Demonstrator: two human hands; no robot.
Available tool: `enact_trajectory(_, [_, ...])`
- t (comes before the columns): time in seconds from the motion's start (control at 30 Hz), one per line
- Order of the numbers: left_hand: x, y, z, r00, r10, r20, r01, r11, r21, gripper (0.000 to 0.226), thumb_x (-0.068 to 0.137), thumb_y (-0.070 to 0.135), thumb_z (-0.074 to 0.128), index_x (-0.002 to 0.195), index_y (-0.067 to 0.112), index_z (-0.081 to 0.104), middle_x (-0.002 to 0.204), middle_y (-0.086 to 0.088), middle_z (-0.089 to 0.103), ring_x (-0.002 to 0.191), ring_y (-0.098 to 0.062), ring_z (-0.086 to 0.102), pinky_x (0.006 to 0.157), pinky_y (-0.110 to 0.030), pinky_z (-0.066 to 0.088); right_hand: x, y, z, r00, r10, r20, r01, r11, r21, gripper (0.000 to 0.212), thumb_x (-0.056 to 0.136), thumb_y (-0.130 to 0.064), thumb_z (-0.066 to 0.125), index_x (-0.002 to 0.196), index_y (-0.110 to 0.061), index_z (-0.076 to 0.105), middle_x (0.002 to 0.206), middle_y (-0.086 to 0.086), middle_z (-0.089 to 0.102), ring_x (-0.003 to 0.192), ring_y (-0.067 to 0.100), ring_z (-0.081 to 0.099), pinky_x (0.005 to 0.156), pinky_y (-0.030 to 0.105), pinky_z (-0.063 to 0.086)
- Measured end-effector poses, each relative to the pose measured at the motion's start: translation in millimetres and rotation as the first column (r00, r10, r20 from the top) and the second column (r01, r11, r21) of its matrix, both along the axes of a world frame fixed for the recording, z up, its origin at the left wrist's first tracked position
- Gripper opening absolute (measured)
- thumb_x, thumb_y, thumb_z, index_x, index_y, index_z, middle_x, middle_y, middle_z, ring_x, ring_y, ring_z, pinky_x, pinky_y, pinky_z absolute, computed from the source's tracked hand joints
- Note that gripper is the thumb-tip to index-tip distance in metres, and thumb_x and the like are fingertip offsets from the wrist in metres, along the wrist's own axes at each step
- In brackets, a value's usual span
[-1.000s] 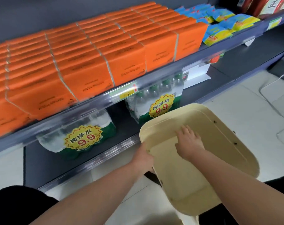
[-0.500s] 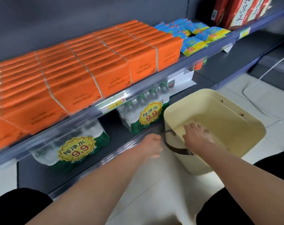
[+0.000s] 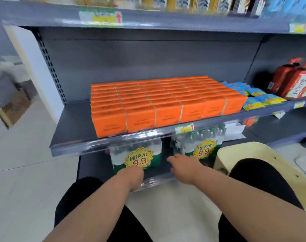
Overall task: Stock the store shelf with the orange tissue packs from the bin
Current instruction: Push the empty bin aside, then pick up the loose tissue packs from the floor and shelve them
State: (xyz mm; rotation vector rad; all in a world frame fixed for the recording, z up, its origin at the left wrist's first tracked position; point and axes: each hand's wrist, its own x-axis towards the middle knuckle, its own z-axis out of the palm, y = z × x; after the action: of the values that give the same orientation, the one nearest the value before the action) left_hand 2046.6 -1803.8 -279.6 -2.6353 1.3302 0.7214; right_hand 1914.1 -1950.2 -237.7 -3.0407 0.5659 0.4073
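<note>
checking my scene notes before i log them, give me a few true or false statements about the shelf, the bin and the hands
1. The orange tissue packs sit on the shelf above the bottled water packs. True.
2. The right hand holds an orange pack. False: it holds nothing, fingers stretched out.
3. The shelf is bare left of the orange packs. True.
4. The bin stands at the person's left. False: it is at their right, partly behind a knee.
5. Blue and yellow packets lie just right of the orange packs. True.
</note>
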Motion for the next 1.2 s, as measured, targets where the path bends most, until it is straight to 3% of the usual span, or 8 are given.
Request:
enact_trajectory(0.1, [16,27,4,0.992,0.118,0.055,-0.113,0.99,-0.086,0.023,0.085,0.0,0.044,0.098,0.01,0.06,0.094,-0.007,0.059,0.086,-0.026,0.057,0.076,-0.036,0.051,34,28,19,0.995,0.097,0.038,-0.095,0.995,-0.032,0.033,0.096,-0.017,0.044,0.129,-0.012,0.043,0.119,0.011,0.051,0.108,0.031,0.05,0.083,0.042,0.04])
enact_trajectory(0.2, [31,65,4,0.969,0.226,0.102,-0.224,0.974,-0.038,0.029,0.089,0.007,0.046,0.114,0.007,0.06,0.109,-0.009,0.061,0.098,-0.027,0.06,0.083,-0.036,0.051,62,51,16,0.985,0.169,0.033,-0.168,0.985,-0.027,0.025,0.094,-0.014,0.045,0.12,-0.012,0.047,0.111,0.01,0.053,0.095,0.028,0.05,0.072,0.037,0.038])
enact_trajectory(0.4, [40,121,9,0.879,0.454,0.145,-0.456,0.89,-0.018,0.03,0.088,0.008,0.047,0.116,0.009,0.058,0.119,-0.009,0.06,0.107,-0.029,0.06,0.085,-0.036,0.049,118,98,-12,0.929,0.369,-0.012,-0.369,0.929,0.02,0.023,0.096,-0.02,0.044,0.115,-0.011,0.052,0.112,0.01,0.054,0.1,0.03,0.054,0.074,0.037,0.046])
enact_trajectory(0.63, [47,138,7,0.769,0.6,0.222,-0.633,0.764,0.128,0.032,0.089,0.006,0.046,0.119,0.012,0.058,0.121,-0.005,0.058,0.11,-0.026,0.059,0.082,-0.032,0.045,175,126,-32,0.801,0.598,-0.002,-0.598,0.801,0.034,0.031,0.095,-0.015,0.042,0.125,-0.014,0.049,0.12,0.009,0.05,0.109,0.028,0.049,0.077,0.036,0.035])
enact_trajectory(0.9, [58,139,-5,0.656,0.711,0.255,-0.754,0.603,0.259,0.029,0.083,-0.005,0.048,0.104,0.011,0.059,0.105,-0.003,0.061,0.098,-0.024,0.063,0.07,-0.027,0.042,223,111,-52,0.827,0.557,-0.07,-0.54,0.823,0.176,0.043,0.093,-0.016,0.042,0.136,-0.018,0.042,0.132,0.007,0.047,0.121,0.028,0.046,0.091,0.039,0.043])
enact_trajectory(1.03, [43,163,-7,0.552,0.798,0.244,-0.831,0.5,0.246,0.024,0.081,-0.007,0.044,0.09,0.013,0.052,0.079,0.001,0.049,0.077,-0.022,0.054,0.065,-0.027,0.039,220,122,-48,0.799,0.594,-0.093,-0.541,0.778,0.319,0.044,0.096,-0.017,0.039,0.141,-0.014,0.038,0.142,0.011,0.04,0.126,0.031,0.042,0.1,0.043,0.042])
enact_trajectory(1.1, [31,175,-4,0.5,0.834,0.231,-0.865,0.47,0.177,0.025,0.082,-0.004,0.042,0.096,0.011,0.057,0.09,0.0,0.056,0.08,-0.021,0.055,0.066,-0.028,0.04,206,138,-41,0.767,0.641,-0.005,-0.607,0.728,0.319,0.043,0.096,-0.018,0.04,0.139,-0.013,0.039,0.138,0.012,0.041,0.123,0.032,0.043,0.098,0.044,0.042])
enact_trajectory(1.2, [5,187,8,0.457,0.865,0.206,-0.888,0.456,0.056,0.037,0.086,0.002,0.041,0.11,0.019,0.064,0.114,0.001,0.061,0.101,-0.022,0.061,0.073,-0.029,0.044,176,158,-32,0.723,0.687,0.071,-0.68,0.689,0.253,0.038,0.095,-0.016,0.04,0.132,-0.013,0.044,0.129,0.011,0.045,0.116,0.032,0.046,0.089,0.041,0.04])
